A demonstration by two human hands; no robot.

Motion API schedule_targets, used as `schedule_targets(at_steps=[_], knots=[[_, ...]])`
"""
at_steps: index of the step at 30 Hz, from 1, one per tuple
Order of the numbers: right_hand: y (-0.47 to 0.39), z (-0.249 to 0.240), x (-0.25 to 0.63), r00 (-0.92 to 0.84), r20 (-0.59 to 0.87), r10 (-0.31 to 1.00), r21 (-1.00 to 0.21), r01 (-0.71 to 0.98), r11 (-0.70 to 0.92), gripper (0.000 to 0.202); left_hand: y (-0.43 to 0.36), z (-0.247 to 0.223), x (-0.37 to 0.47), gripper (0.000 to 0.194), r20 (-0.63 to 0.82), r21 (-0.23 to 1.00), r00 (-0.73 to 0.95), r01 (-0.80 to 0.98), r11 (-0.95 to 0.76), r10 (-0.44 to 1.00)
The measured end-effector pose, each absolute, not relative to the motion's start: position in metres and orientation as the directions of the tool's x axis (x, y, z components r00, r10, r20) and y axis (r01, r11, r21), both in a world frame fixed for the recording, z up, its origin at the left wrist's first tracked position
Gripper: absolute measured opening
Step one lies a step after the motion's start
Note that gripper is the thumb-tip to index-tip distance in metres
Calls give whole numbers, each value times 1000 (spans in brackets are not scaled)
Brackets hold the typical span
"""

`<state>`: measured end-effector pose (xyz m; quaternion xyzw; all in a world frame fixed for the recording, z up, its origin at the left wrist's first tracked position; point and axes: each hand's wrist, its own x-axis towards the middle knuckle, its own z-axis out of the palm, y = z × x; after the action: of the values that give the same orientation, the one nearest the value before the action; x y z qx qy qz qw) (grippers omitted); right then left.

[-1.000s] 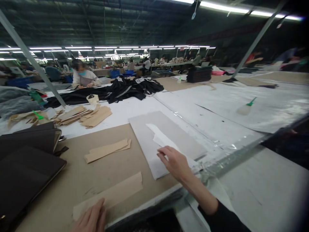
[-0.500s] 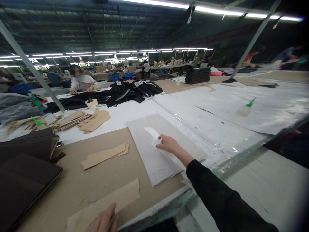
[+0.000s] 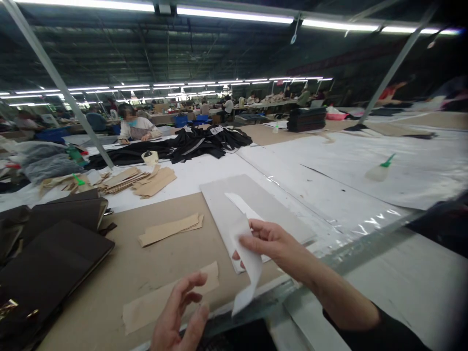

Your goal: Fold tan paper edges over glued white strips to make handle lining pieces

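Note:
Between the thumb and fingers of my right hand (image 3: 266, 239) is a white paper strip (image 3: 245, 248), lifted off the board and curling down toward the table edge. Another white strip (image 3: 243, 204) lies on the pale grey board (image 3: 215, 195) behind it. My left hand (image 3: 181, 312) is raised in front of me, its fingers bent and apart with nothing between them. Just beyond it a tan paper piece (image 3: 142, 309) lies flat on the brown table covering (image 3: 168, 263). Two overlapping tan pieces (image 3: 171, 229) rest farther back.
Dark brown folders (image 3: 54, 263) lie at the left. Beyond are a pile of tan paper pieces (image 3: 155, 183), black fabric (image 3: 204, 144) and a green-tipped bottle (image 3: 380, 170). A metal post (image 3: 66, 92) rises at the left. Across the table a person (image 3: 139, 129) works.
My right hand has lifted a white strip off the board and drawn it closer. My left hand has risen from the tan paper piece, and its fingers have spread.

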<state>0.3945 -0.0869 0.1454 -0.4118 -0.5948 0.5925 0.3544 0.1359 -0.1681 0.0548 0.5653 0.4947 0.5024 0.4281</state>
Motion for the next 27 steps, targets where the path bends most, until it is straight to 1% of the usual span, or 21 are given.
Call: schedule_targets(at_steps=[1, 2, 3, 4, 5, 8, 9, 10, 12, 14, 17, 19, 20, 22, 24, 27], knots=[[-101, 145, 382, -453, -62, 889, -995, -43, -91, 41, -167, 60, 142, 51, 94, 995, 61, -31, -92, 994], [-113, 141, 371, -472, -55, 880, -986, -112, -121, 40, -167, 62, 147, 56, 46, 983, 130, -180, -22, 990], [-124, 134, 359, -474, -48, 879, -977, -159, -139, 39, -168, 63, 153, 61, -3, 952, 207, -299, 66, 978], [-132, 126, 349, -473, -46, 880, -969, -193, -154, 37, -169, 62, 158, 66, -51, 914, 286, -373, 160, 957], [-140, 117, 340, -474, -48, 879, -961, -218, -171, 35, -172, 59, 162, 72, -96, 878, 365, -407, 252, 926], [-154, 96, 320, -494, -39, 869, -939, -279, -201, 27, -187, 46, 165, 91, -206, 765, 577, -409, 498, 790], [-158, 91, 316, -500, -14, 866, -936, -298, -187, 24, -193, 43, 163, 91, -228, 726, 614, -410, 552, 756], [-161, 89, 312, -507, 19, 862, -936, -313, -163, 21, -200, 41, 159, 85, -247, 695, 628, -416, 587, 738], [-165, 86, 309, -532, 71, 844, -934, -332, -131, 15, -210, 40, 148, 64, -280, 688, 591, -426, 587, 757], [-169, 83, 308, -553, 59, 831, -924, -345, -164, 12, -218, 43, 134, 48, -288, 739, 516, -416, 530, 807], [-175, 76, 308, -517, 55, 854, -922, -354, -155, 12, -222, 51, 113, 40, -292, 840, 410, -323, 437, 864], [-178, 73, 306, -510, 92, 855, -909, -394, -137, 10, -223, 56, 105, 38, -223, 917, 339, -245, 315, 914], [-180, 72, 305, -521, 106, 847, -894, -423, -148, 9, -222, 58, 104, 40, -167, 941, 327, -228, 249, 930], [-181, 73, 302, -552, 112, 826, -866, -462, -192, 7, -220, 59, 109, 49, -61, 947, 352, -274, 166, 934], [-181, 75, 298, -555, 116, 824, -860, -471, -196, 9, -218, 57, 119, 53, -40, 904, 393, -378, 201, 919], [-179, 77, 295, -531, 109, 840, -851, -487, -197, 16, -217, 48, 136, 53, -71, 823, 417, -488, 290, 906]])
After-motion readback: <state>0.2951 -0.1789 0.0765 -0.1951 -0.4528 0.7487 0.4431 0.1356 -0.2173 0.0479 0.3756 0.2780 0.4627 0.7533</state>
